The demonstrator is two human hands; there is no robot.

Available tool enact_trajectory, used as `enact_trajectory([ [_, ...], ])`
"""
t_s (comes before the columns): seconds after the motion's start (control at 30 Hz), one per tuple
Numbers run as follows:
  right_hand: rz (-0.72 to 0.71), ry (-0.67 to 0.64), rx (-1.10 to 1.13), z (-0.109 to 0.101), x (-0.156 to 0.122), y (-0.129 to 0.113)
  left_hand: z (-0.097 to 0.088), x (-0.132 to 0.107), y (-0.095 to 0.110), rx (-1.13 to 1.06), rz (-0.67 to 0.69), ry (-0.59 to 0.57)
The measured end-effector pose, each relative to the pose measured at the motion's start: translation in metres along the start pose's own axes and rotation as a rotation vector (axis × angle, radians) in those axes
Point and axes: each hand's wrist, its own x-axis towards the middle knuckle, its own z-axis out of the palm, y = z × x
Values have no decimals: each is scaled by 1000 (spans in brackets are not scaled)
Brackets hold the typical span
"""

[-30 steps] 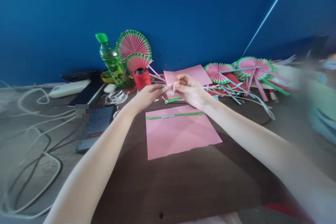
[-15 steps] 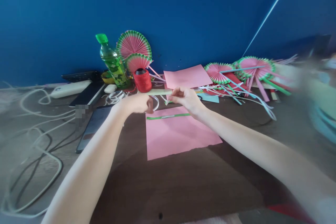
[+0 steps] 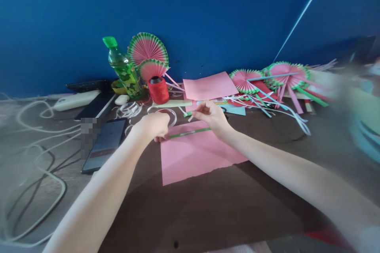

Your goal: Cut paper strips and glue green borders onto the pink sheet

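Note:
A pink sheet of paper [image 3: 192, 150] lies on the dark table, with a narrow green strip [image 3: 190, 132] along its far edge. My left hand [image 3: 154, 124] is closed at the sheet's far left corner, its fingertips on the paper's edge, partly hidden by the hand itself. Just behind that hand, a clear roll of tape [image 3: 172, 118] shows. My right hand [image 3: 212, 116] hovers by the far edge of the sheet, thumb and finger pinched together. A small pale strip [image 3: 190, 118] sticks out below its fingertips.
Behind are another pink sheet [image 3: 210, 86], a red thread spool [image 3: 158, 91], a green bottle [image 3: 123, 71] and pleated paper fans [image 3: 148, 49]. At left lie a phone [image 3: 105, 146] and white cables [image 3: 56, 170]. Paper strips [image 3: 287, 114] lie tangled at right.
My left hand has moved down and left, from beside the tape roll to the corner of the pink sheet. The right hand stays pinched in nearly the same place.

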Motion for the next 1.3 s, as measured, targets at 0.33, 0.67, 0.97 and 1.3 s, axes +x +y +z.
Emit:
enact_trajectory([
  [0.33,-69,18,47,-1,0,-3,-2,0,-5,7,339,6],
  [0.67,-174,18,-6,0,-9,-10,24,37,3,-911,458,0],
  [0.97,-146,45,-95,-6,-10,2,34,49,1,-1190,430,49],
  [1.3,-112,-27,-87,-3,-16,9,28,47,-8,-973,515,-160],
])
